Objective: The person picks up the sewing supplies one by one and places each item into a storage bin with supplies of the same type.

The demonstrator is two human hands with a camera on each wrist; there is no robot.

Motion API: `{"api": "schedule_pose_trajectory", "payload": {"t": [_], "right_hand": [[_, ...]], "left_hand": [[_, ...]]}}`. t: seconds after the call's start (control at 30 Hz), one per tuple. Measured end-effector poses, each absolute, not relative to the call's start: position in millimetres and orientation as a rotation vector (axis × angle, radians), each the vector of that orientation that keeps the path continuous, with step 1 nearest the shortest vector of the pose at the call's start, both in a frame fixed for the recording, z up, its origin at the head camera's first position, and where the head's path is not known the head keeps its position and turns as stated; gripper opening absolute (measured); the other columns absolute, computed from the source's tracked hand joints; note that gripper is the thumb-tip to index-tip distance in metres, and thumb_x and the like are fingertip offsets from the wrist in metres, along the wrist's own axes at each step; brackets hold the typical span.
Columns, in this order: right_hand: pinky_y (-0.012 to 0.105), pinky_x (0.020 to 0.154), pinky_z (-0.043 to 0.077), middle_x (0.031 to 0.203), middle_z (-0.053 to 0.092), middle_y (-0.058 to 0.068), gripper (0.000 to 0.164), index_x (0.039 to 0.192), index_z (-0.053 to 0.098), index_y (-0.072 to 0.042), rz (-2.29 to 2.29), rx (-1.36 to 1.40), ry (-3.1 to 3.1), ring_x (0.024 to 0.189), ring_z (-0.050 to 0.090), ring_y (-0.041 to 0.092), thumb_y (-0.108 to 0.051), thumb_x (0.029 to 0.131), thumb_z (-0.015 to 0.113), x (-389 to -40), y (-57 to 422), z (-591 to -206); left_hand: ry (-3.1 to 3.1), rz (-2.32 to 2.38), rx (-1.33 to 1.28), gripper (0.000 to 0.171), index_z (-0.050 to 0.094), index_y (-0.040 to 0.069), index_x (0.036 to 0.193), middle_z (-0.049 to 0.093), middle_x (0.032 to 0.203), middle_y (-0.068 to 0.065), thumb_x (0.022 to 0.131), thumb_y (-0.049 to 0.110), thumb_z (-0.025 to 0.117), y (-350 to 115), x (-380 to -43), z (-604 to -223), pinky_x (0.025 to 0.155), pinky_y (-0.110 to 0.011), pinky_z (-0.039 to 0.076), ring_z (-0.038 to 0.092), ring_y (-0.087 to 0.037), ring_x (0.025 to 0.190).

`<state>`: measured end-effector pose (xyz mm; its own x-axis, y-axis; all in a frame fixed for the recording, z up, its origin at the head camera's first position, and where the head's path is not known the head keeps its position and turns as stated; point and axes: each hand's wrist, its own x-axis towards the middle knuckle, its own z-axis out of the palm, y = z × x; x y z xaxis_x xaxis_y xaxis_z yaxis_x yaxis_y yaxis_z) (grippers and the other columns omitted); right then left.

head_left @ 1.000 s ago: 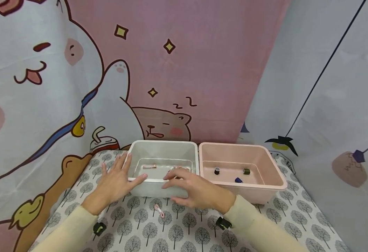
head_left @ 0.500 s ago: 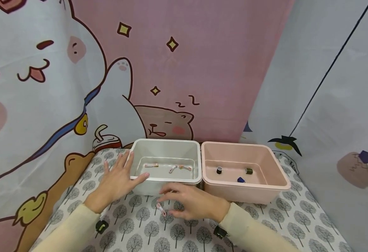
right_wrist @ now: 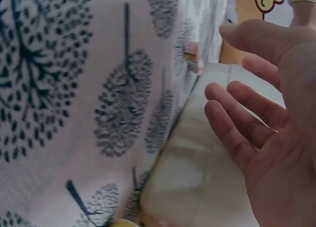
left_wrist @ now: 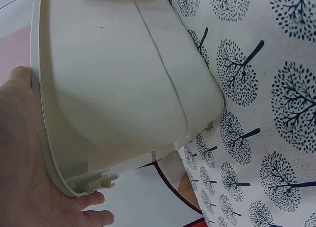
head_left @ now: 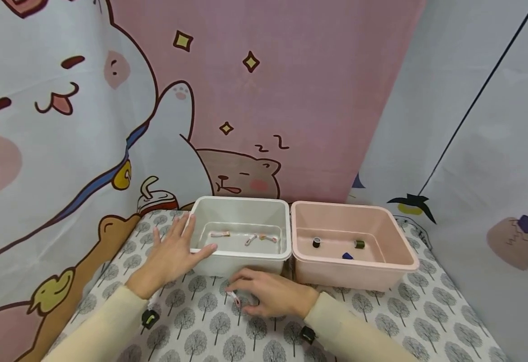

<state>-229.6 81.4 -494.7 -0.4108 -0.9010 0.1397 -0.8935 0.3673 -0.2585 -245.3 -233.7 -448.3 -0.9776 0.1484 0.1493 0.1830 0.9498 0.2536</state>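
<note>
In the head view, my left hand (head_left: 170, 256) rests at the front left corner of the white bin (head_left: 245, 261), its thumb along the front rim and its fingers spread at the left side. The left wrist view shows this hand (left_wrist: 29, 153) touching the bin's rim. My right hand (head_left: 270, 292) hovers over the cloth before the bin, thumb and fingers apart. Between them lies a small pale pink bundle, seemingly a skein of thread (head_left: 234, 298). The right wrist view shows the skein's striped label (right_wrist: 191, 51) beyond the loosely bent fingers (right_wrist: 237, 116), with no grip on it.
Inside the white bin lie three similar skeins (head_left: 220, 234). Beside it on the right stands a pink bin (head_left: 354, 274) with a dark spool (head_left: 316, 242), a green spool (head_left: 359, 244) and a blue piece (head_left: 347, 256). A tree-patterned cloth (head_left: 220, 342) covers the table.
My right hand has come down from above the white bin's front rim to the skein on the cloth. The left hand stays at the bin's corner. The head view has shifted slightly.
</note>
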Motion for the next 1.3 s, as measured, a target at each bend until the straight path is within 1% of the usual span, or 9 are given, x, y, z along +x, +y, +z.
{"api": "schedule_pose_trajectory", "payload": {"t": [0.17, 0.33, 0.4, 0.57, 0.8, 0.9, 1.03, 1.17, 1.3], "right_hand": [[0.031, 0.131, 0.053, 0.169, 0.064, 0.0, 0.061, 0.166, 0.065, -0.022, -0.386, -1.655, 2.568, 0.154, 0.065, 0.014, -0.031, 0.109, 0.086, -236, 75, -506], [0.03, 0.133, 0.051, 0.172, 0.063, 0.001, 0.067, 0.167, 0.063, -0.019, -0.296, -1.673, 2.582, 0.156, 0.065, 0.015, -0.029, 0.106, 0.089, -240, 68, -511], [0.029, 0.133, 0.05, 0.171, 0.065, 0.001, 0.065, 0.166, 0.065, -0.019, -0.273, -1.707, 2.591, 0.156, 0.066, 0.014, -0.028, 0.106, 0.089, -240, 63, -512], [0.026, 0.133, 0.05, 0.168, 0.069, 0.002, 0.055, 0.161, 0.069, -0.017, -0.245, -1.771, 2.606, 0.155, 0.067, 0.013, -0.025, 0.109, 0.084, -239, 55, -513], [0.021, 0.13, 0.05, 0.162, 0.072, 0.0, 0.047, 0.158, 0.072, -0.015, -0.233, -1.785, 2.574, 0.15, 0.07, 0.011, -0.024, 0.113, 0.08, -237, 54, -516], [0.018, 0.129, 0.05, 0.159, 0.073, 0.0, 0.045, 0.156, 0.073, -0.014, -0.246, -1.778, 2.579, 0.147, 0.071, 0.009, -0.022, 0.112, 0.081, -237, 55, -515], [0.013, 0.123, 0.051, 0.154, 0.073, -0.001, 0.044, 0.154, 0.075, -0.015, -0.276, -1.774, 2.573, 0.139, 0.073, 0.006, -0.022, 0.112, 0.082, -240, 57, -516], [0.009, 0.118, 0.052, 0.151, 0.073, -0.001, 0.041, 0.151, 0.076, -0.016, -0.282, -1.784, 2.565, 0.133, 0.074, 0.003, -0.025, 0.111, 0.082, -242, 60, -517], [0.007, 0.114, 0.052, 0.149, 0.072, -0.001, 0.036, 0.146, 0.079, -0.016, -0.288, -1.801, 2.575, 0.127, 0.074, 0.002, -0.026, 0.111, 0.083, -243, 64, -518]], "left_hand": [[-2.975, -0.4, -0.241, 0.121, 0.017, 0.004, 0.187, 0.012, 0.196, -0.024, 0.108, 0.091, 0.046, -236, -247, -448, 0.134, -0.094, -0.002, 0.015, -0.054, 0.181], [-2.967, -0.413, -0.241, 0.121, 0.018, 0.004, 0.187, 0.013, 0.196, -0.024, 0.108, 0.091, 0.046, -237, -245, -449, 0.134, -0.094, -0.002, 0.016, -0.054, 0.181], [-2.965, -0.41, -0.239, 0.121, 0.018, 0.004, 0.187, 0.013, 0.196, -0.025, 0.108, 0.091, 0.046, -238, -244, -448, 0.135, -0.094, -0.001, 0.016, -0.055, 0.181], [-2.964, -0.414, -0.238, 0.121, 0.018, 0.004, 0.187, 0.012, 0.196, -0.025, 0.108, 0.092, 0.045, -239, -242, -444, 0.135, -0.094, -0.002, 0.015, -0.055, 0.181], [-2.974, -0.417, -0.244, 0.12, 0.018, 0.005, 0.187, 0.012, 0.196, -0.024, 0.108, 0.091, 0.046, -239, -240, -443, 0.134, -0.094, -0.002, 0.014, -0.054, 0.181], [-2.968, -0.407, -0.252, 0.12, 0.019, 0.005, 0.187, 0.013, 0.196, -0.024, 0.108, 0.091, 0.046, -238, -241, -444, 0.134, -0.094, -0.001, 0.015, -0.054, 0.181], [-2.969, -0.405, -0.258, 0.12, 0.019, 0.005, 0.187, 0.013, 0.196, -0.025, 0.108, 0.092, 0.046, -237, -243, -445, 0.134, -0.094, -0.001, 0.015, -0.055, 0.181], [-2.967, -0.411, -0.26, 0.12, 0.019, 0.005, 0.187, 0.012, 0.196, -0.025, 0.108, 0.092, 0.046, -235, -244, -447, 0.134, -0.094, -0.002, 0.014, -0.055, 0.181], [-2.958, -0.407, -0.273, 0.12, 0.02, 0.004, 0.186, 0.013, 0.196, -0.024, 0.108, 0.091, 0.046, -233, -245, -446, 0.133, -0.094, -0.001, 0.015, -0.055, 0.181]]}}
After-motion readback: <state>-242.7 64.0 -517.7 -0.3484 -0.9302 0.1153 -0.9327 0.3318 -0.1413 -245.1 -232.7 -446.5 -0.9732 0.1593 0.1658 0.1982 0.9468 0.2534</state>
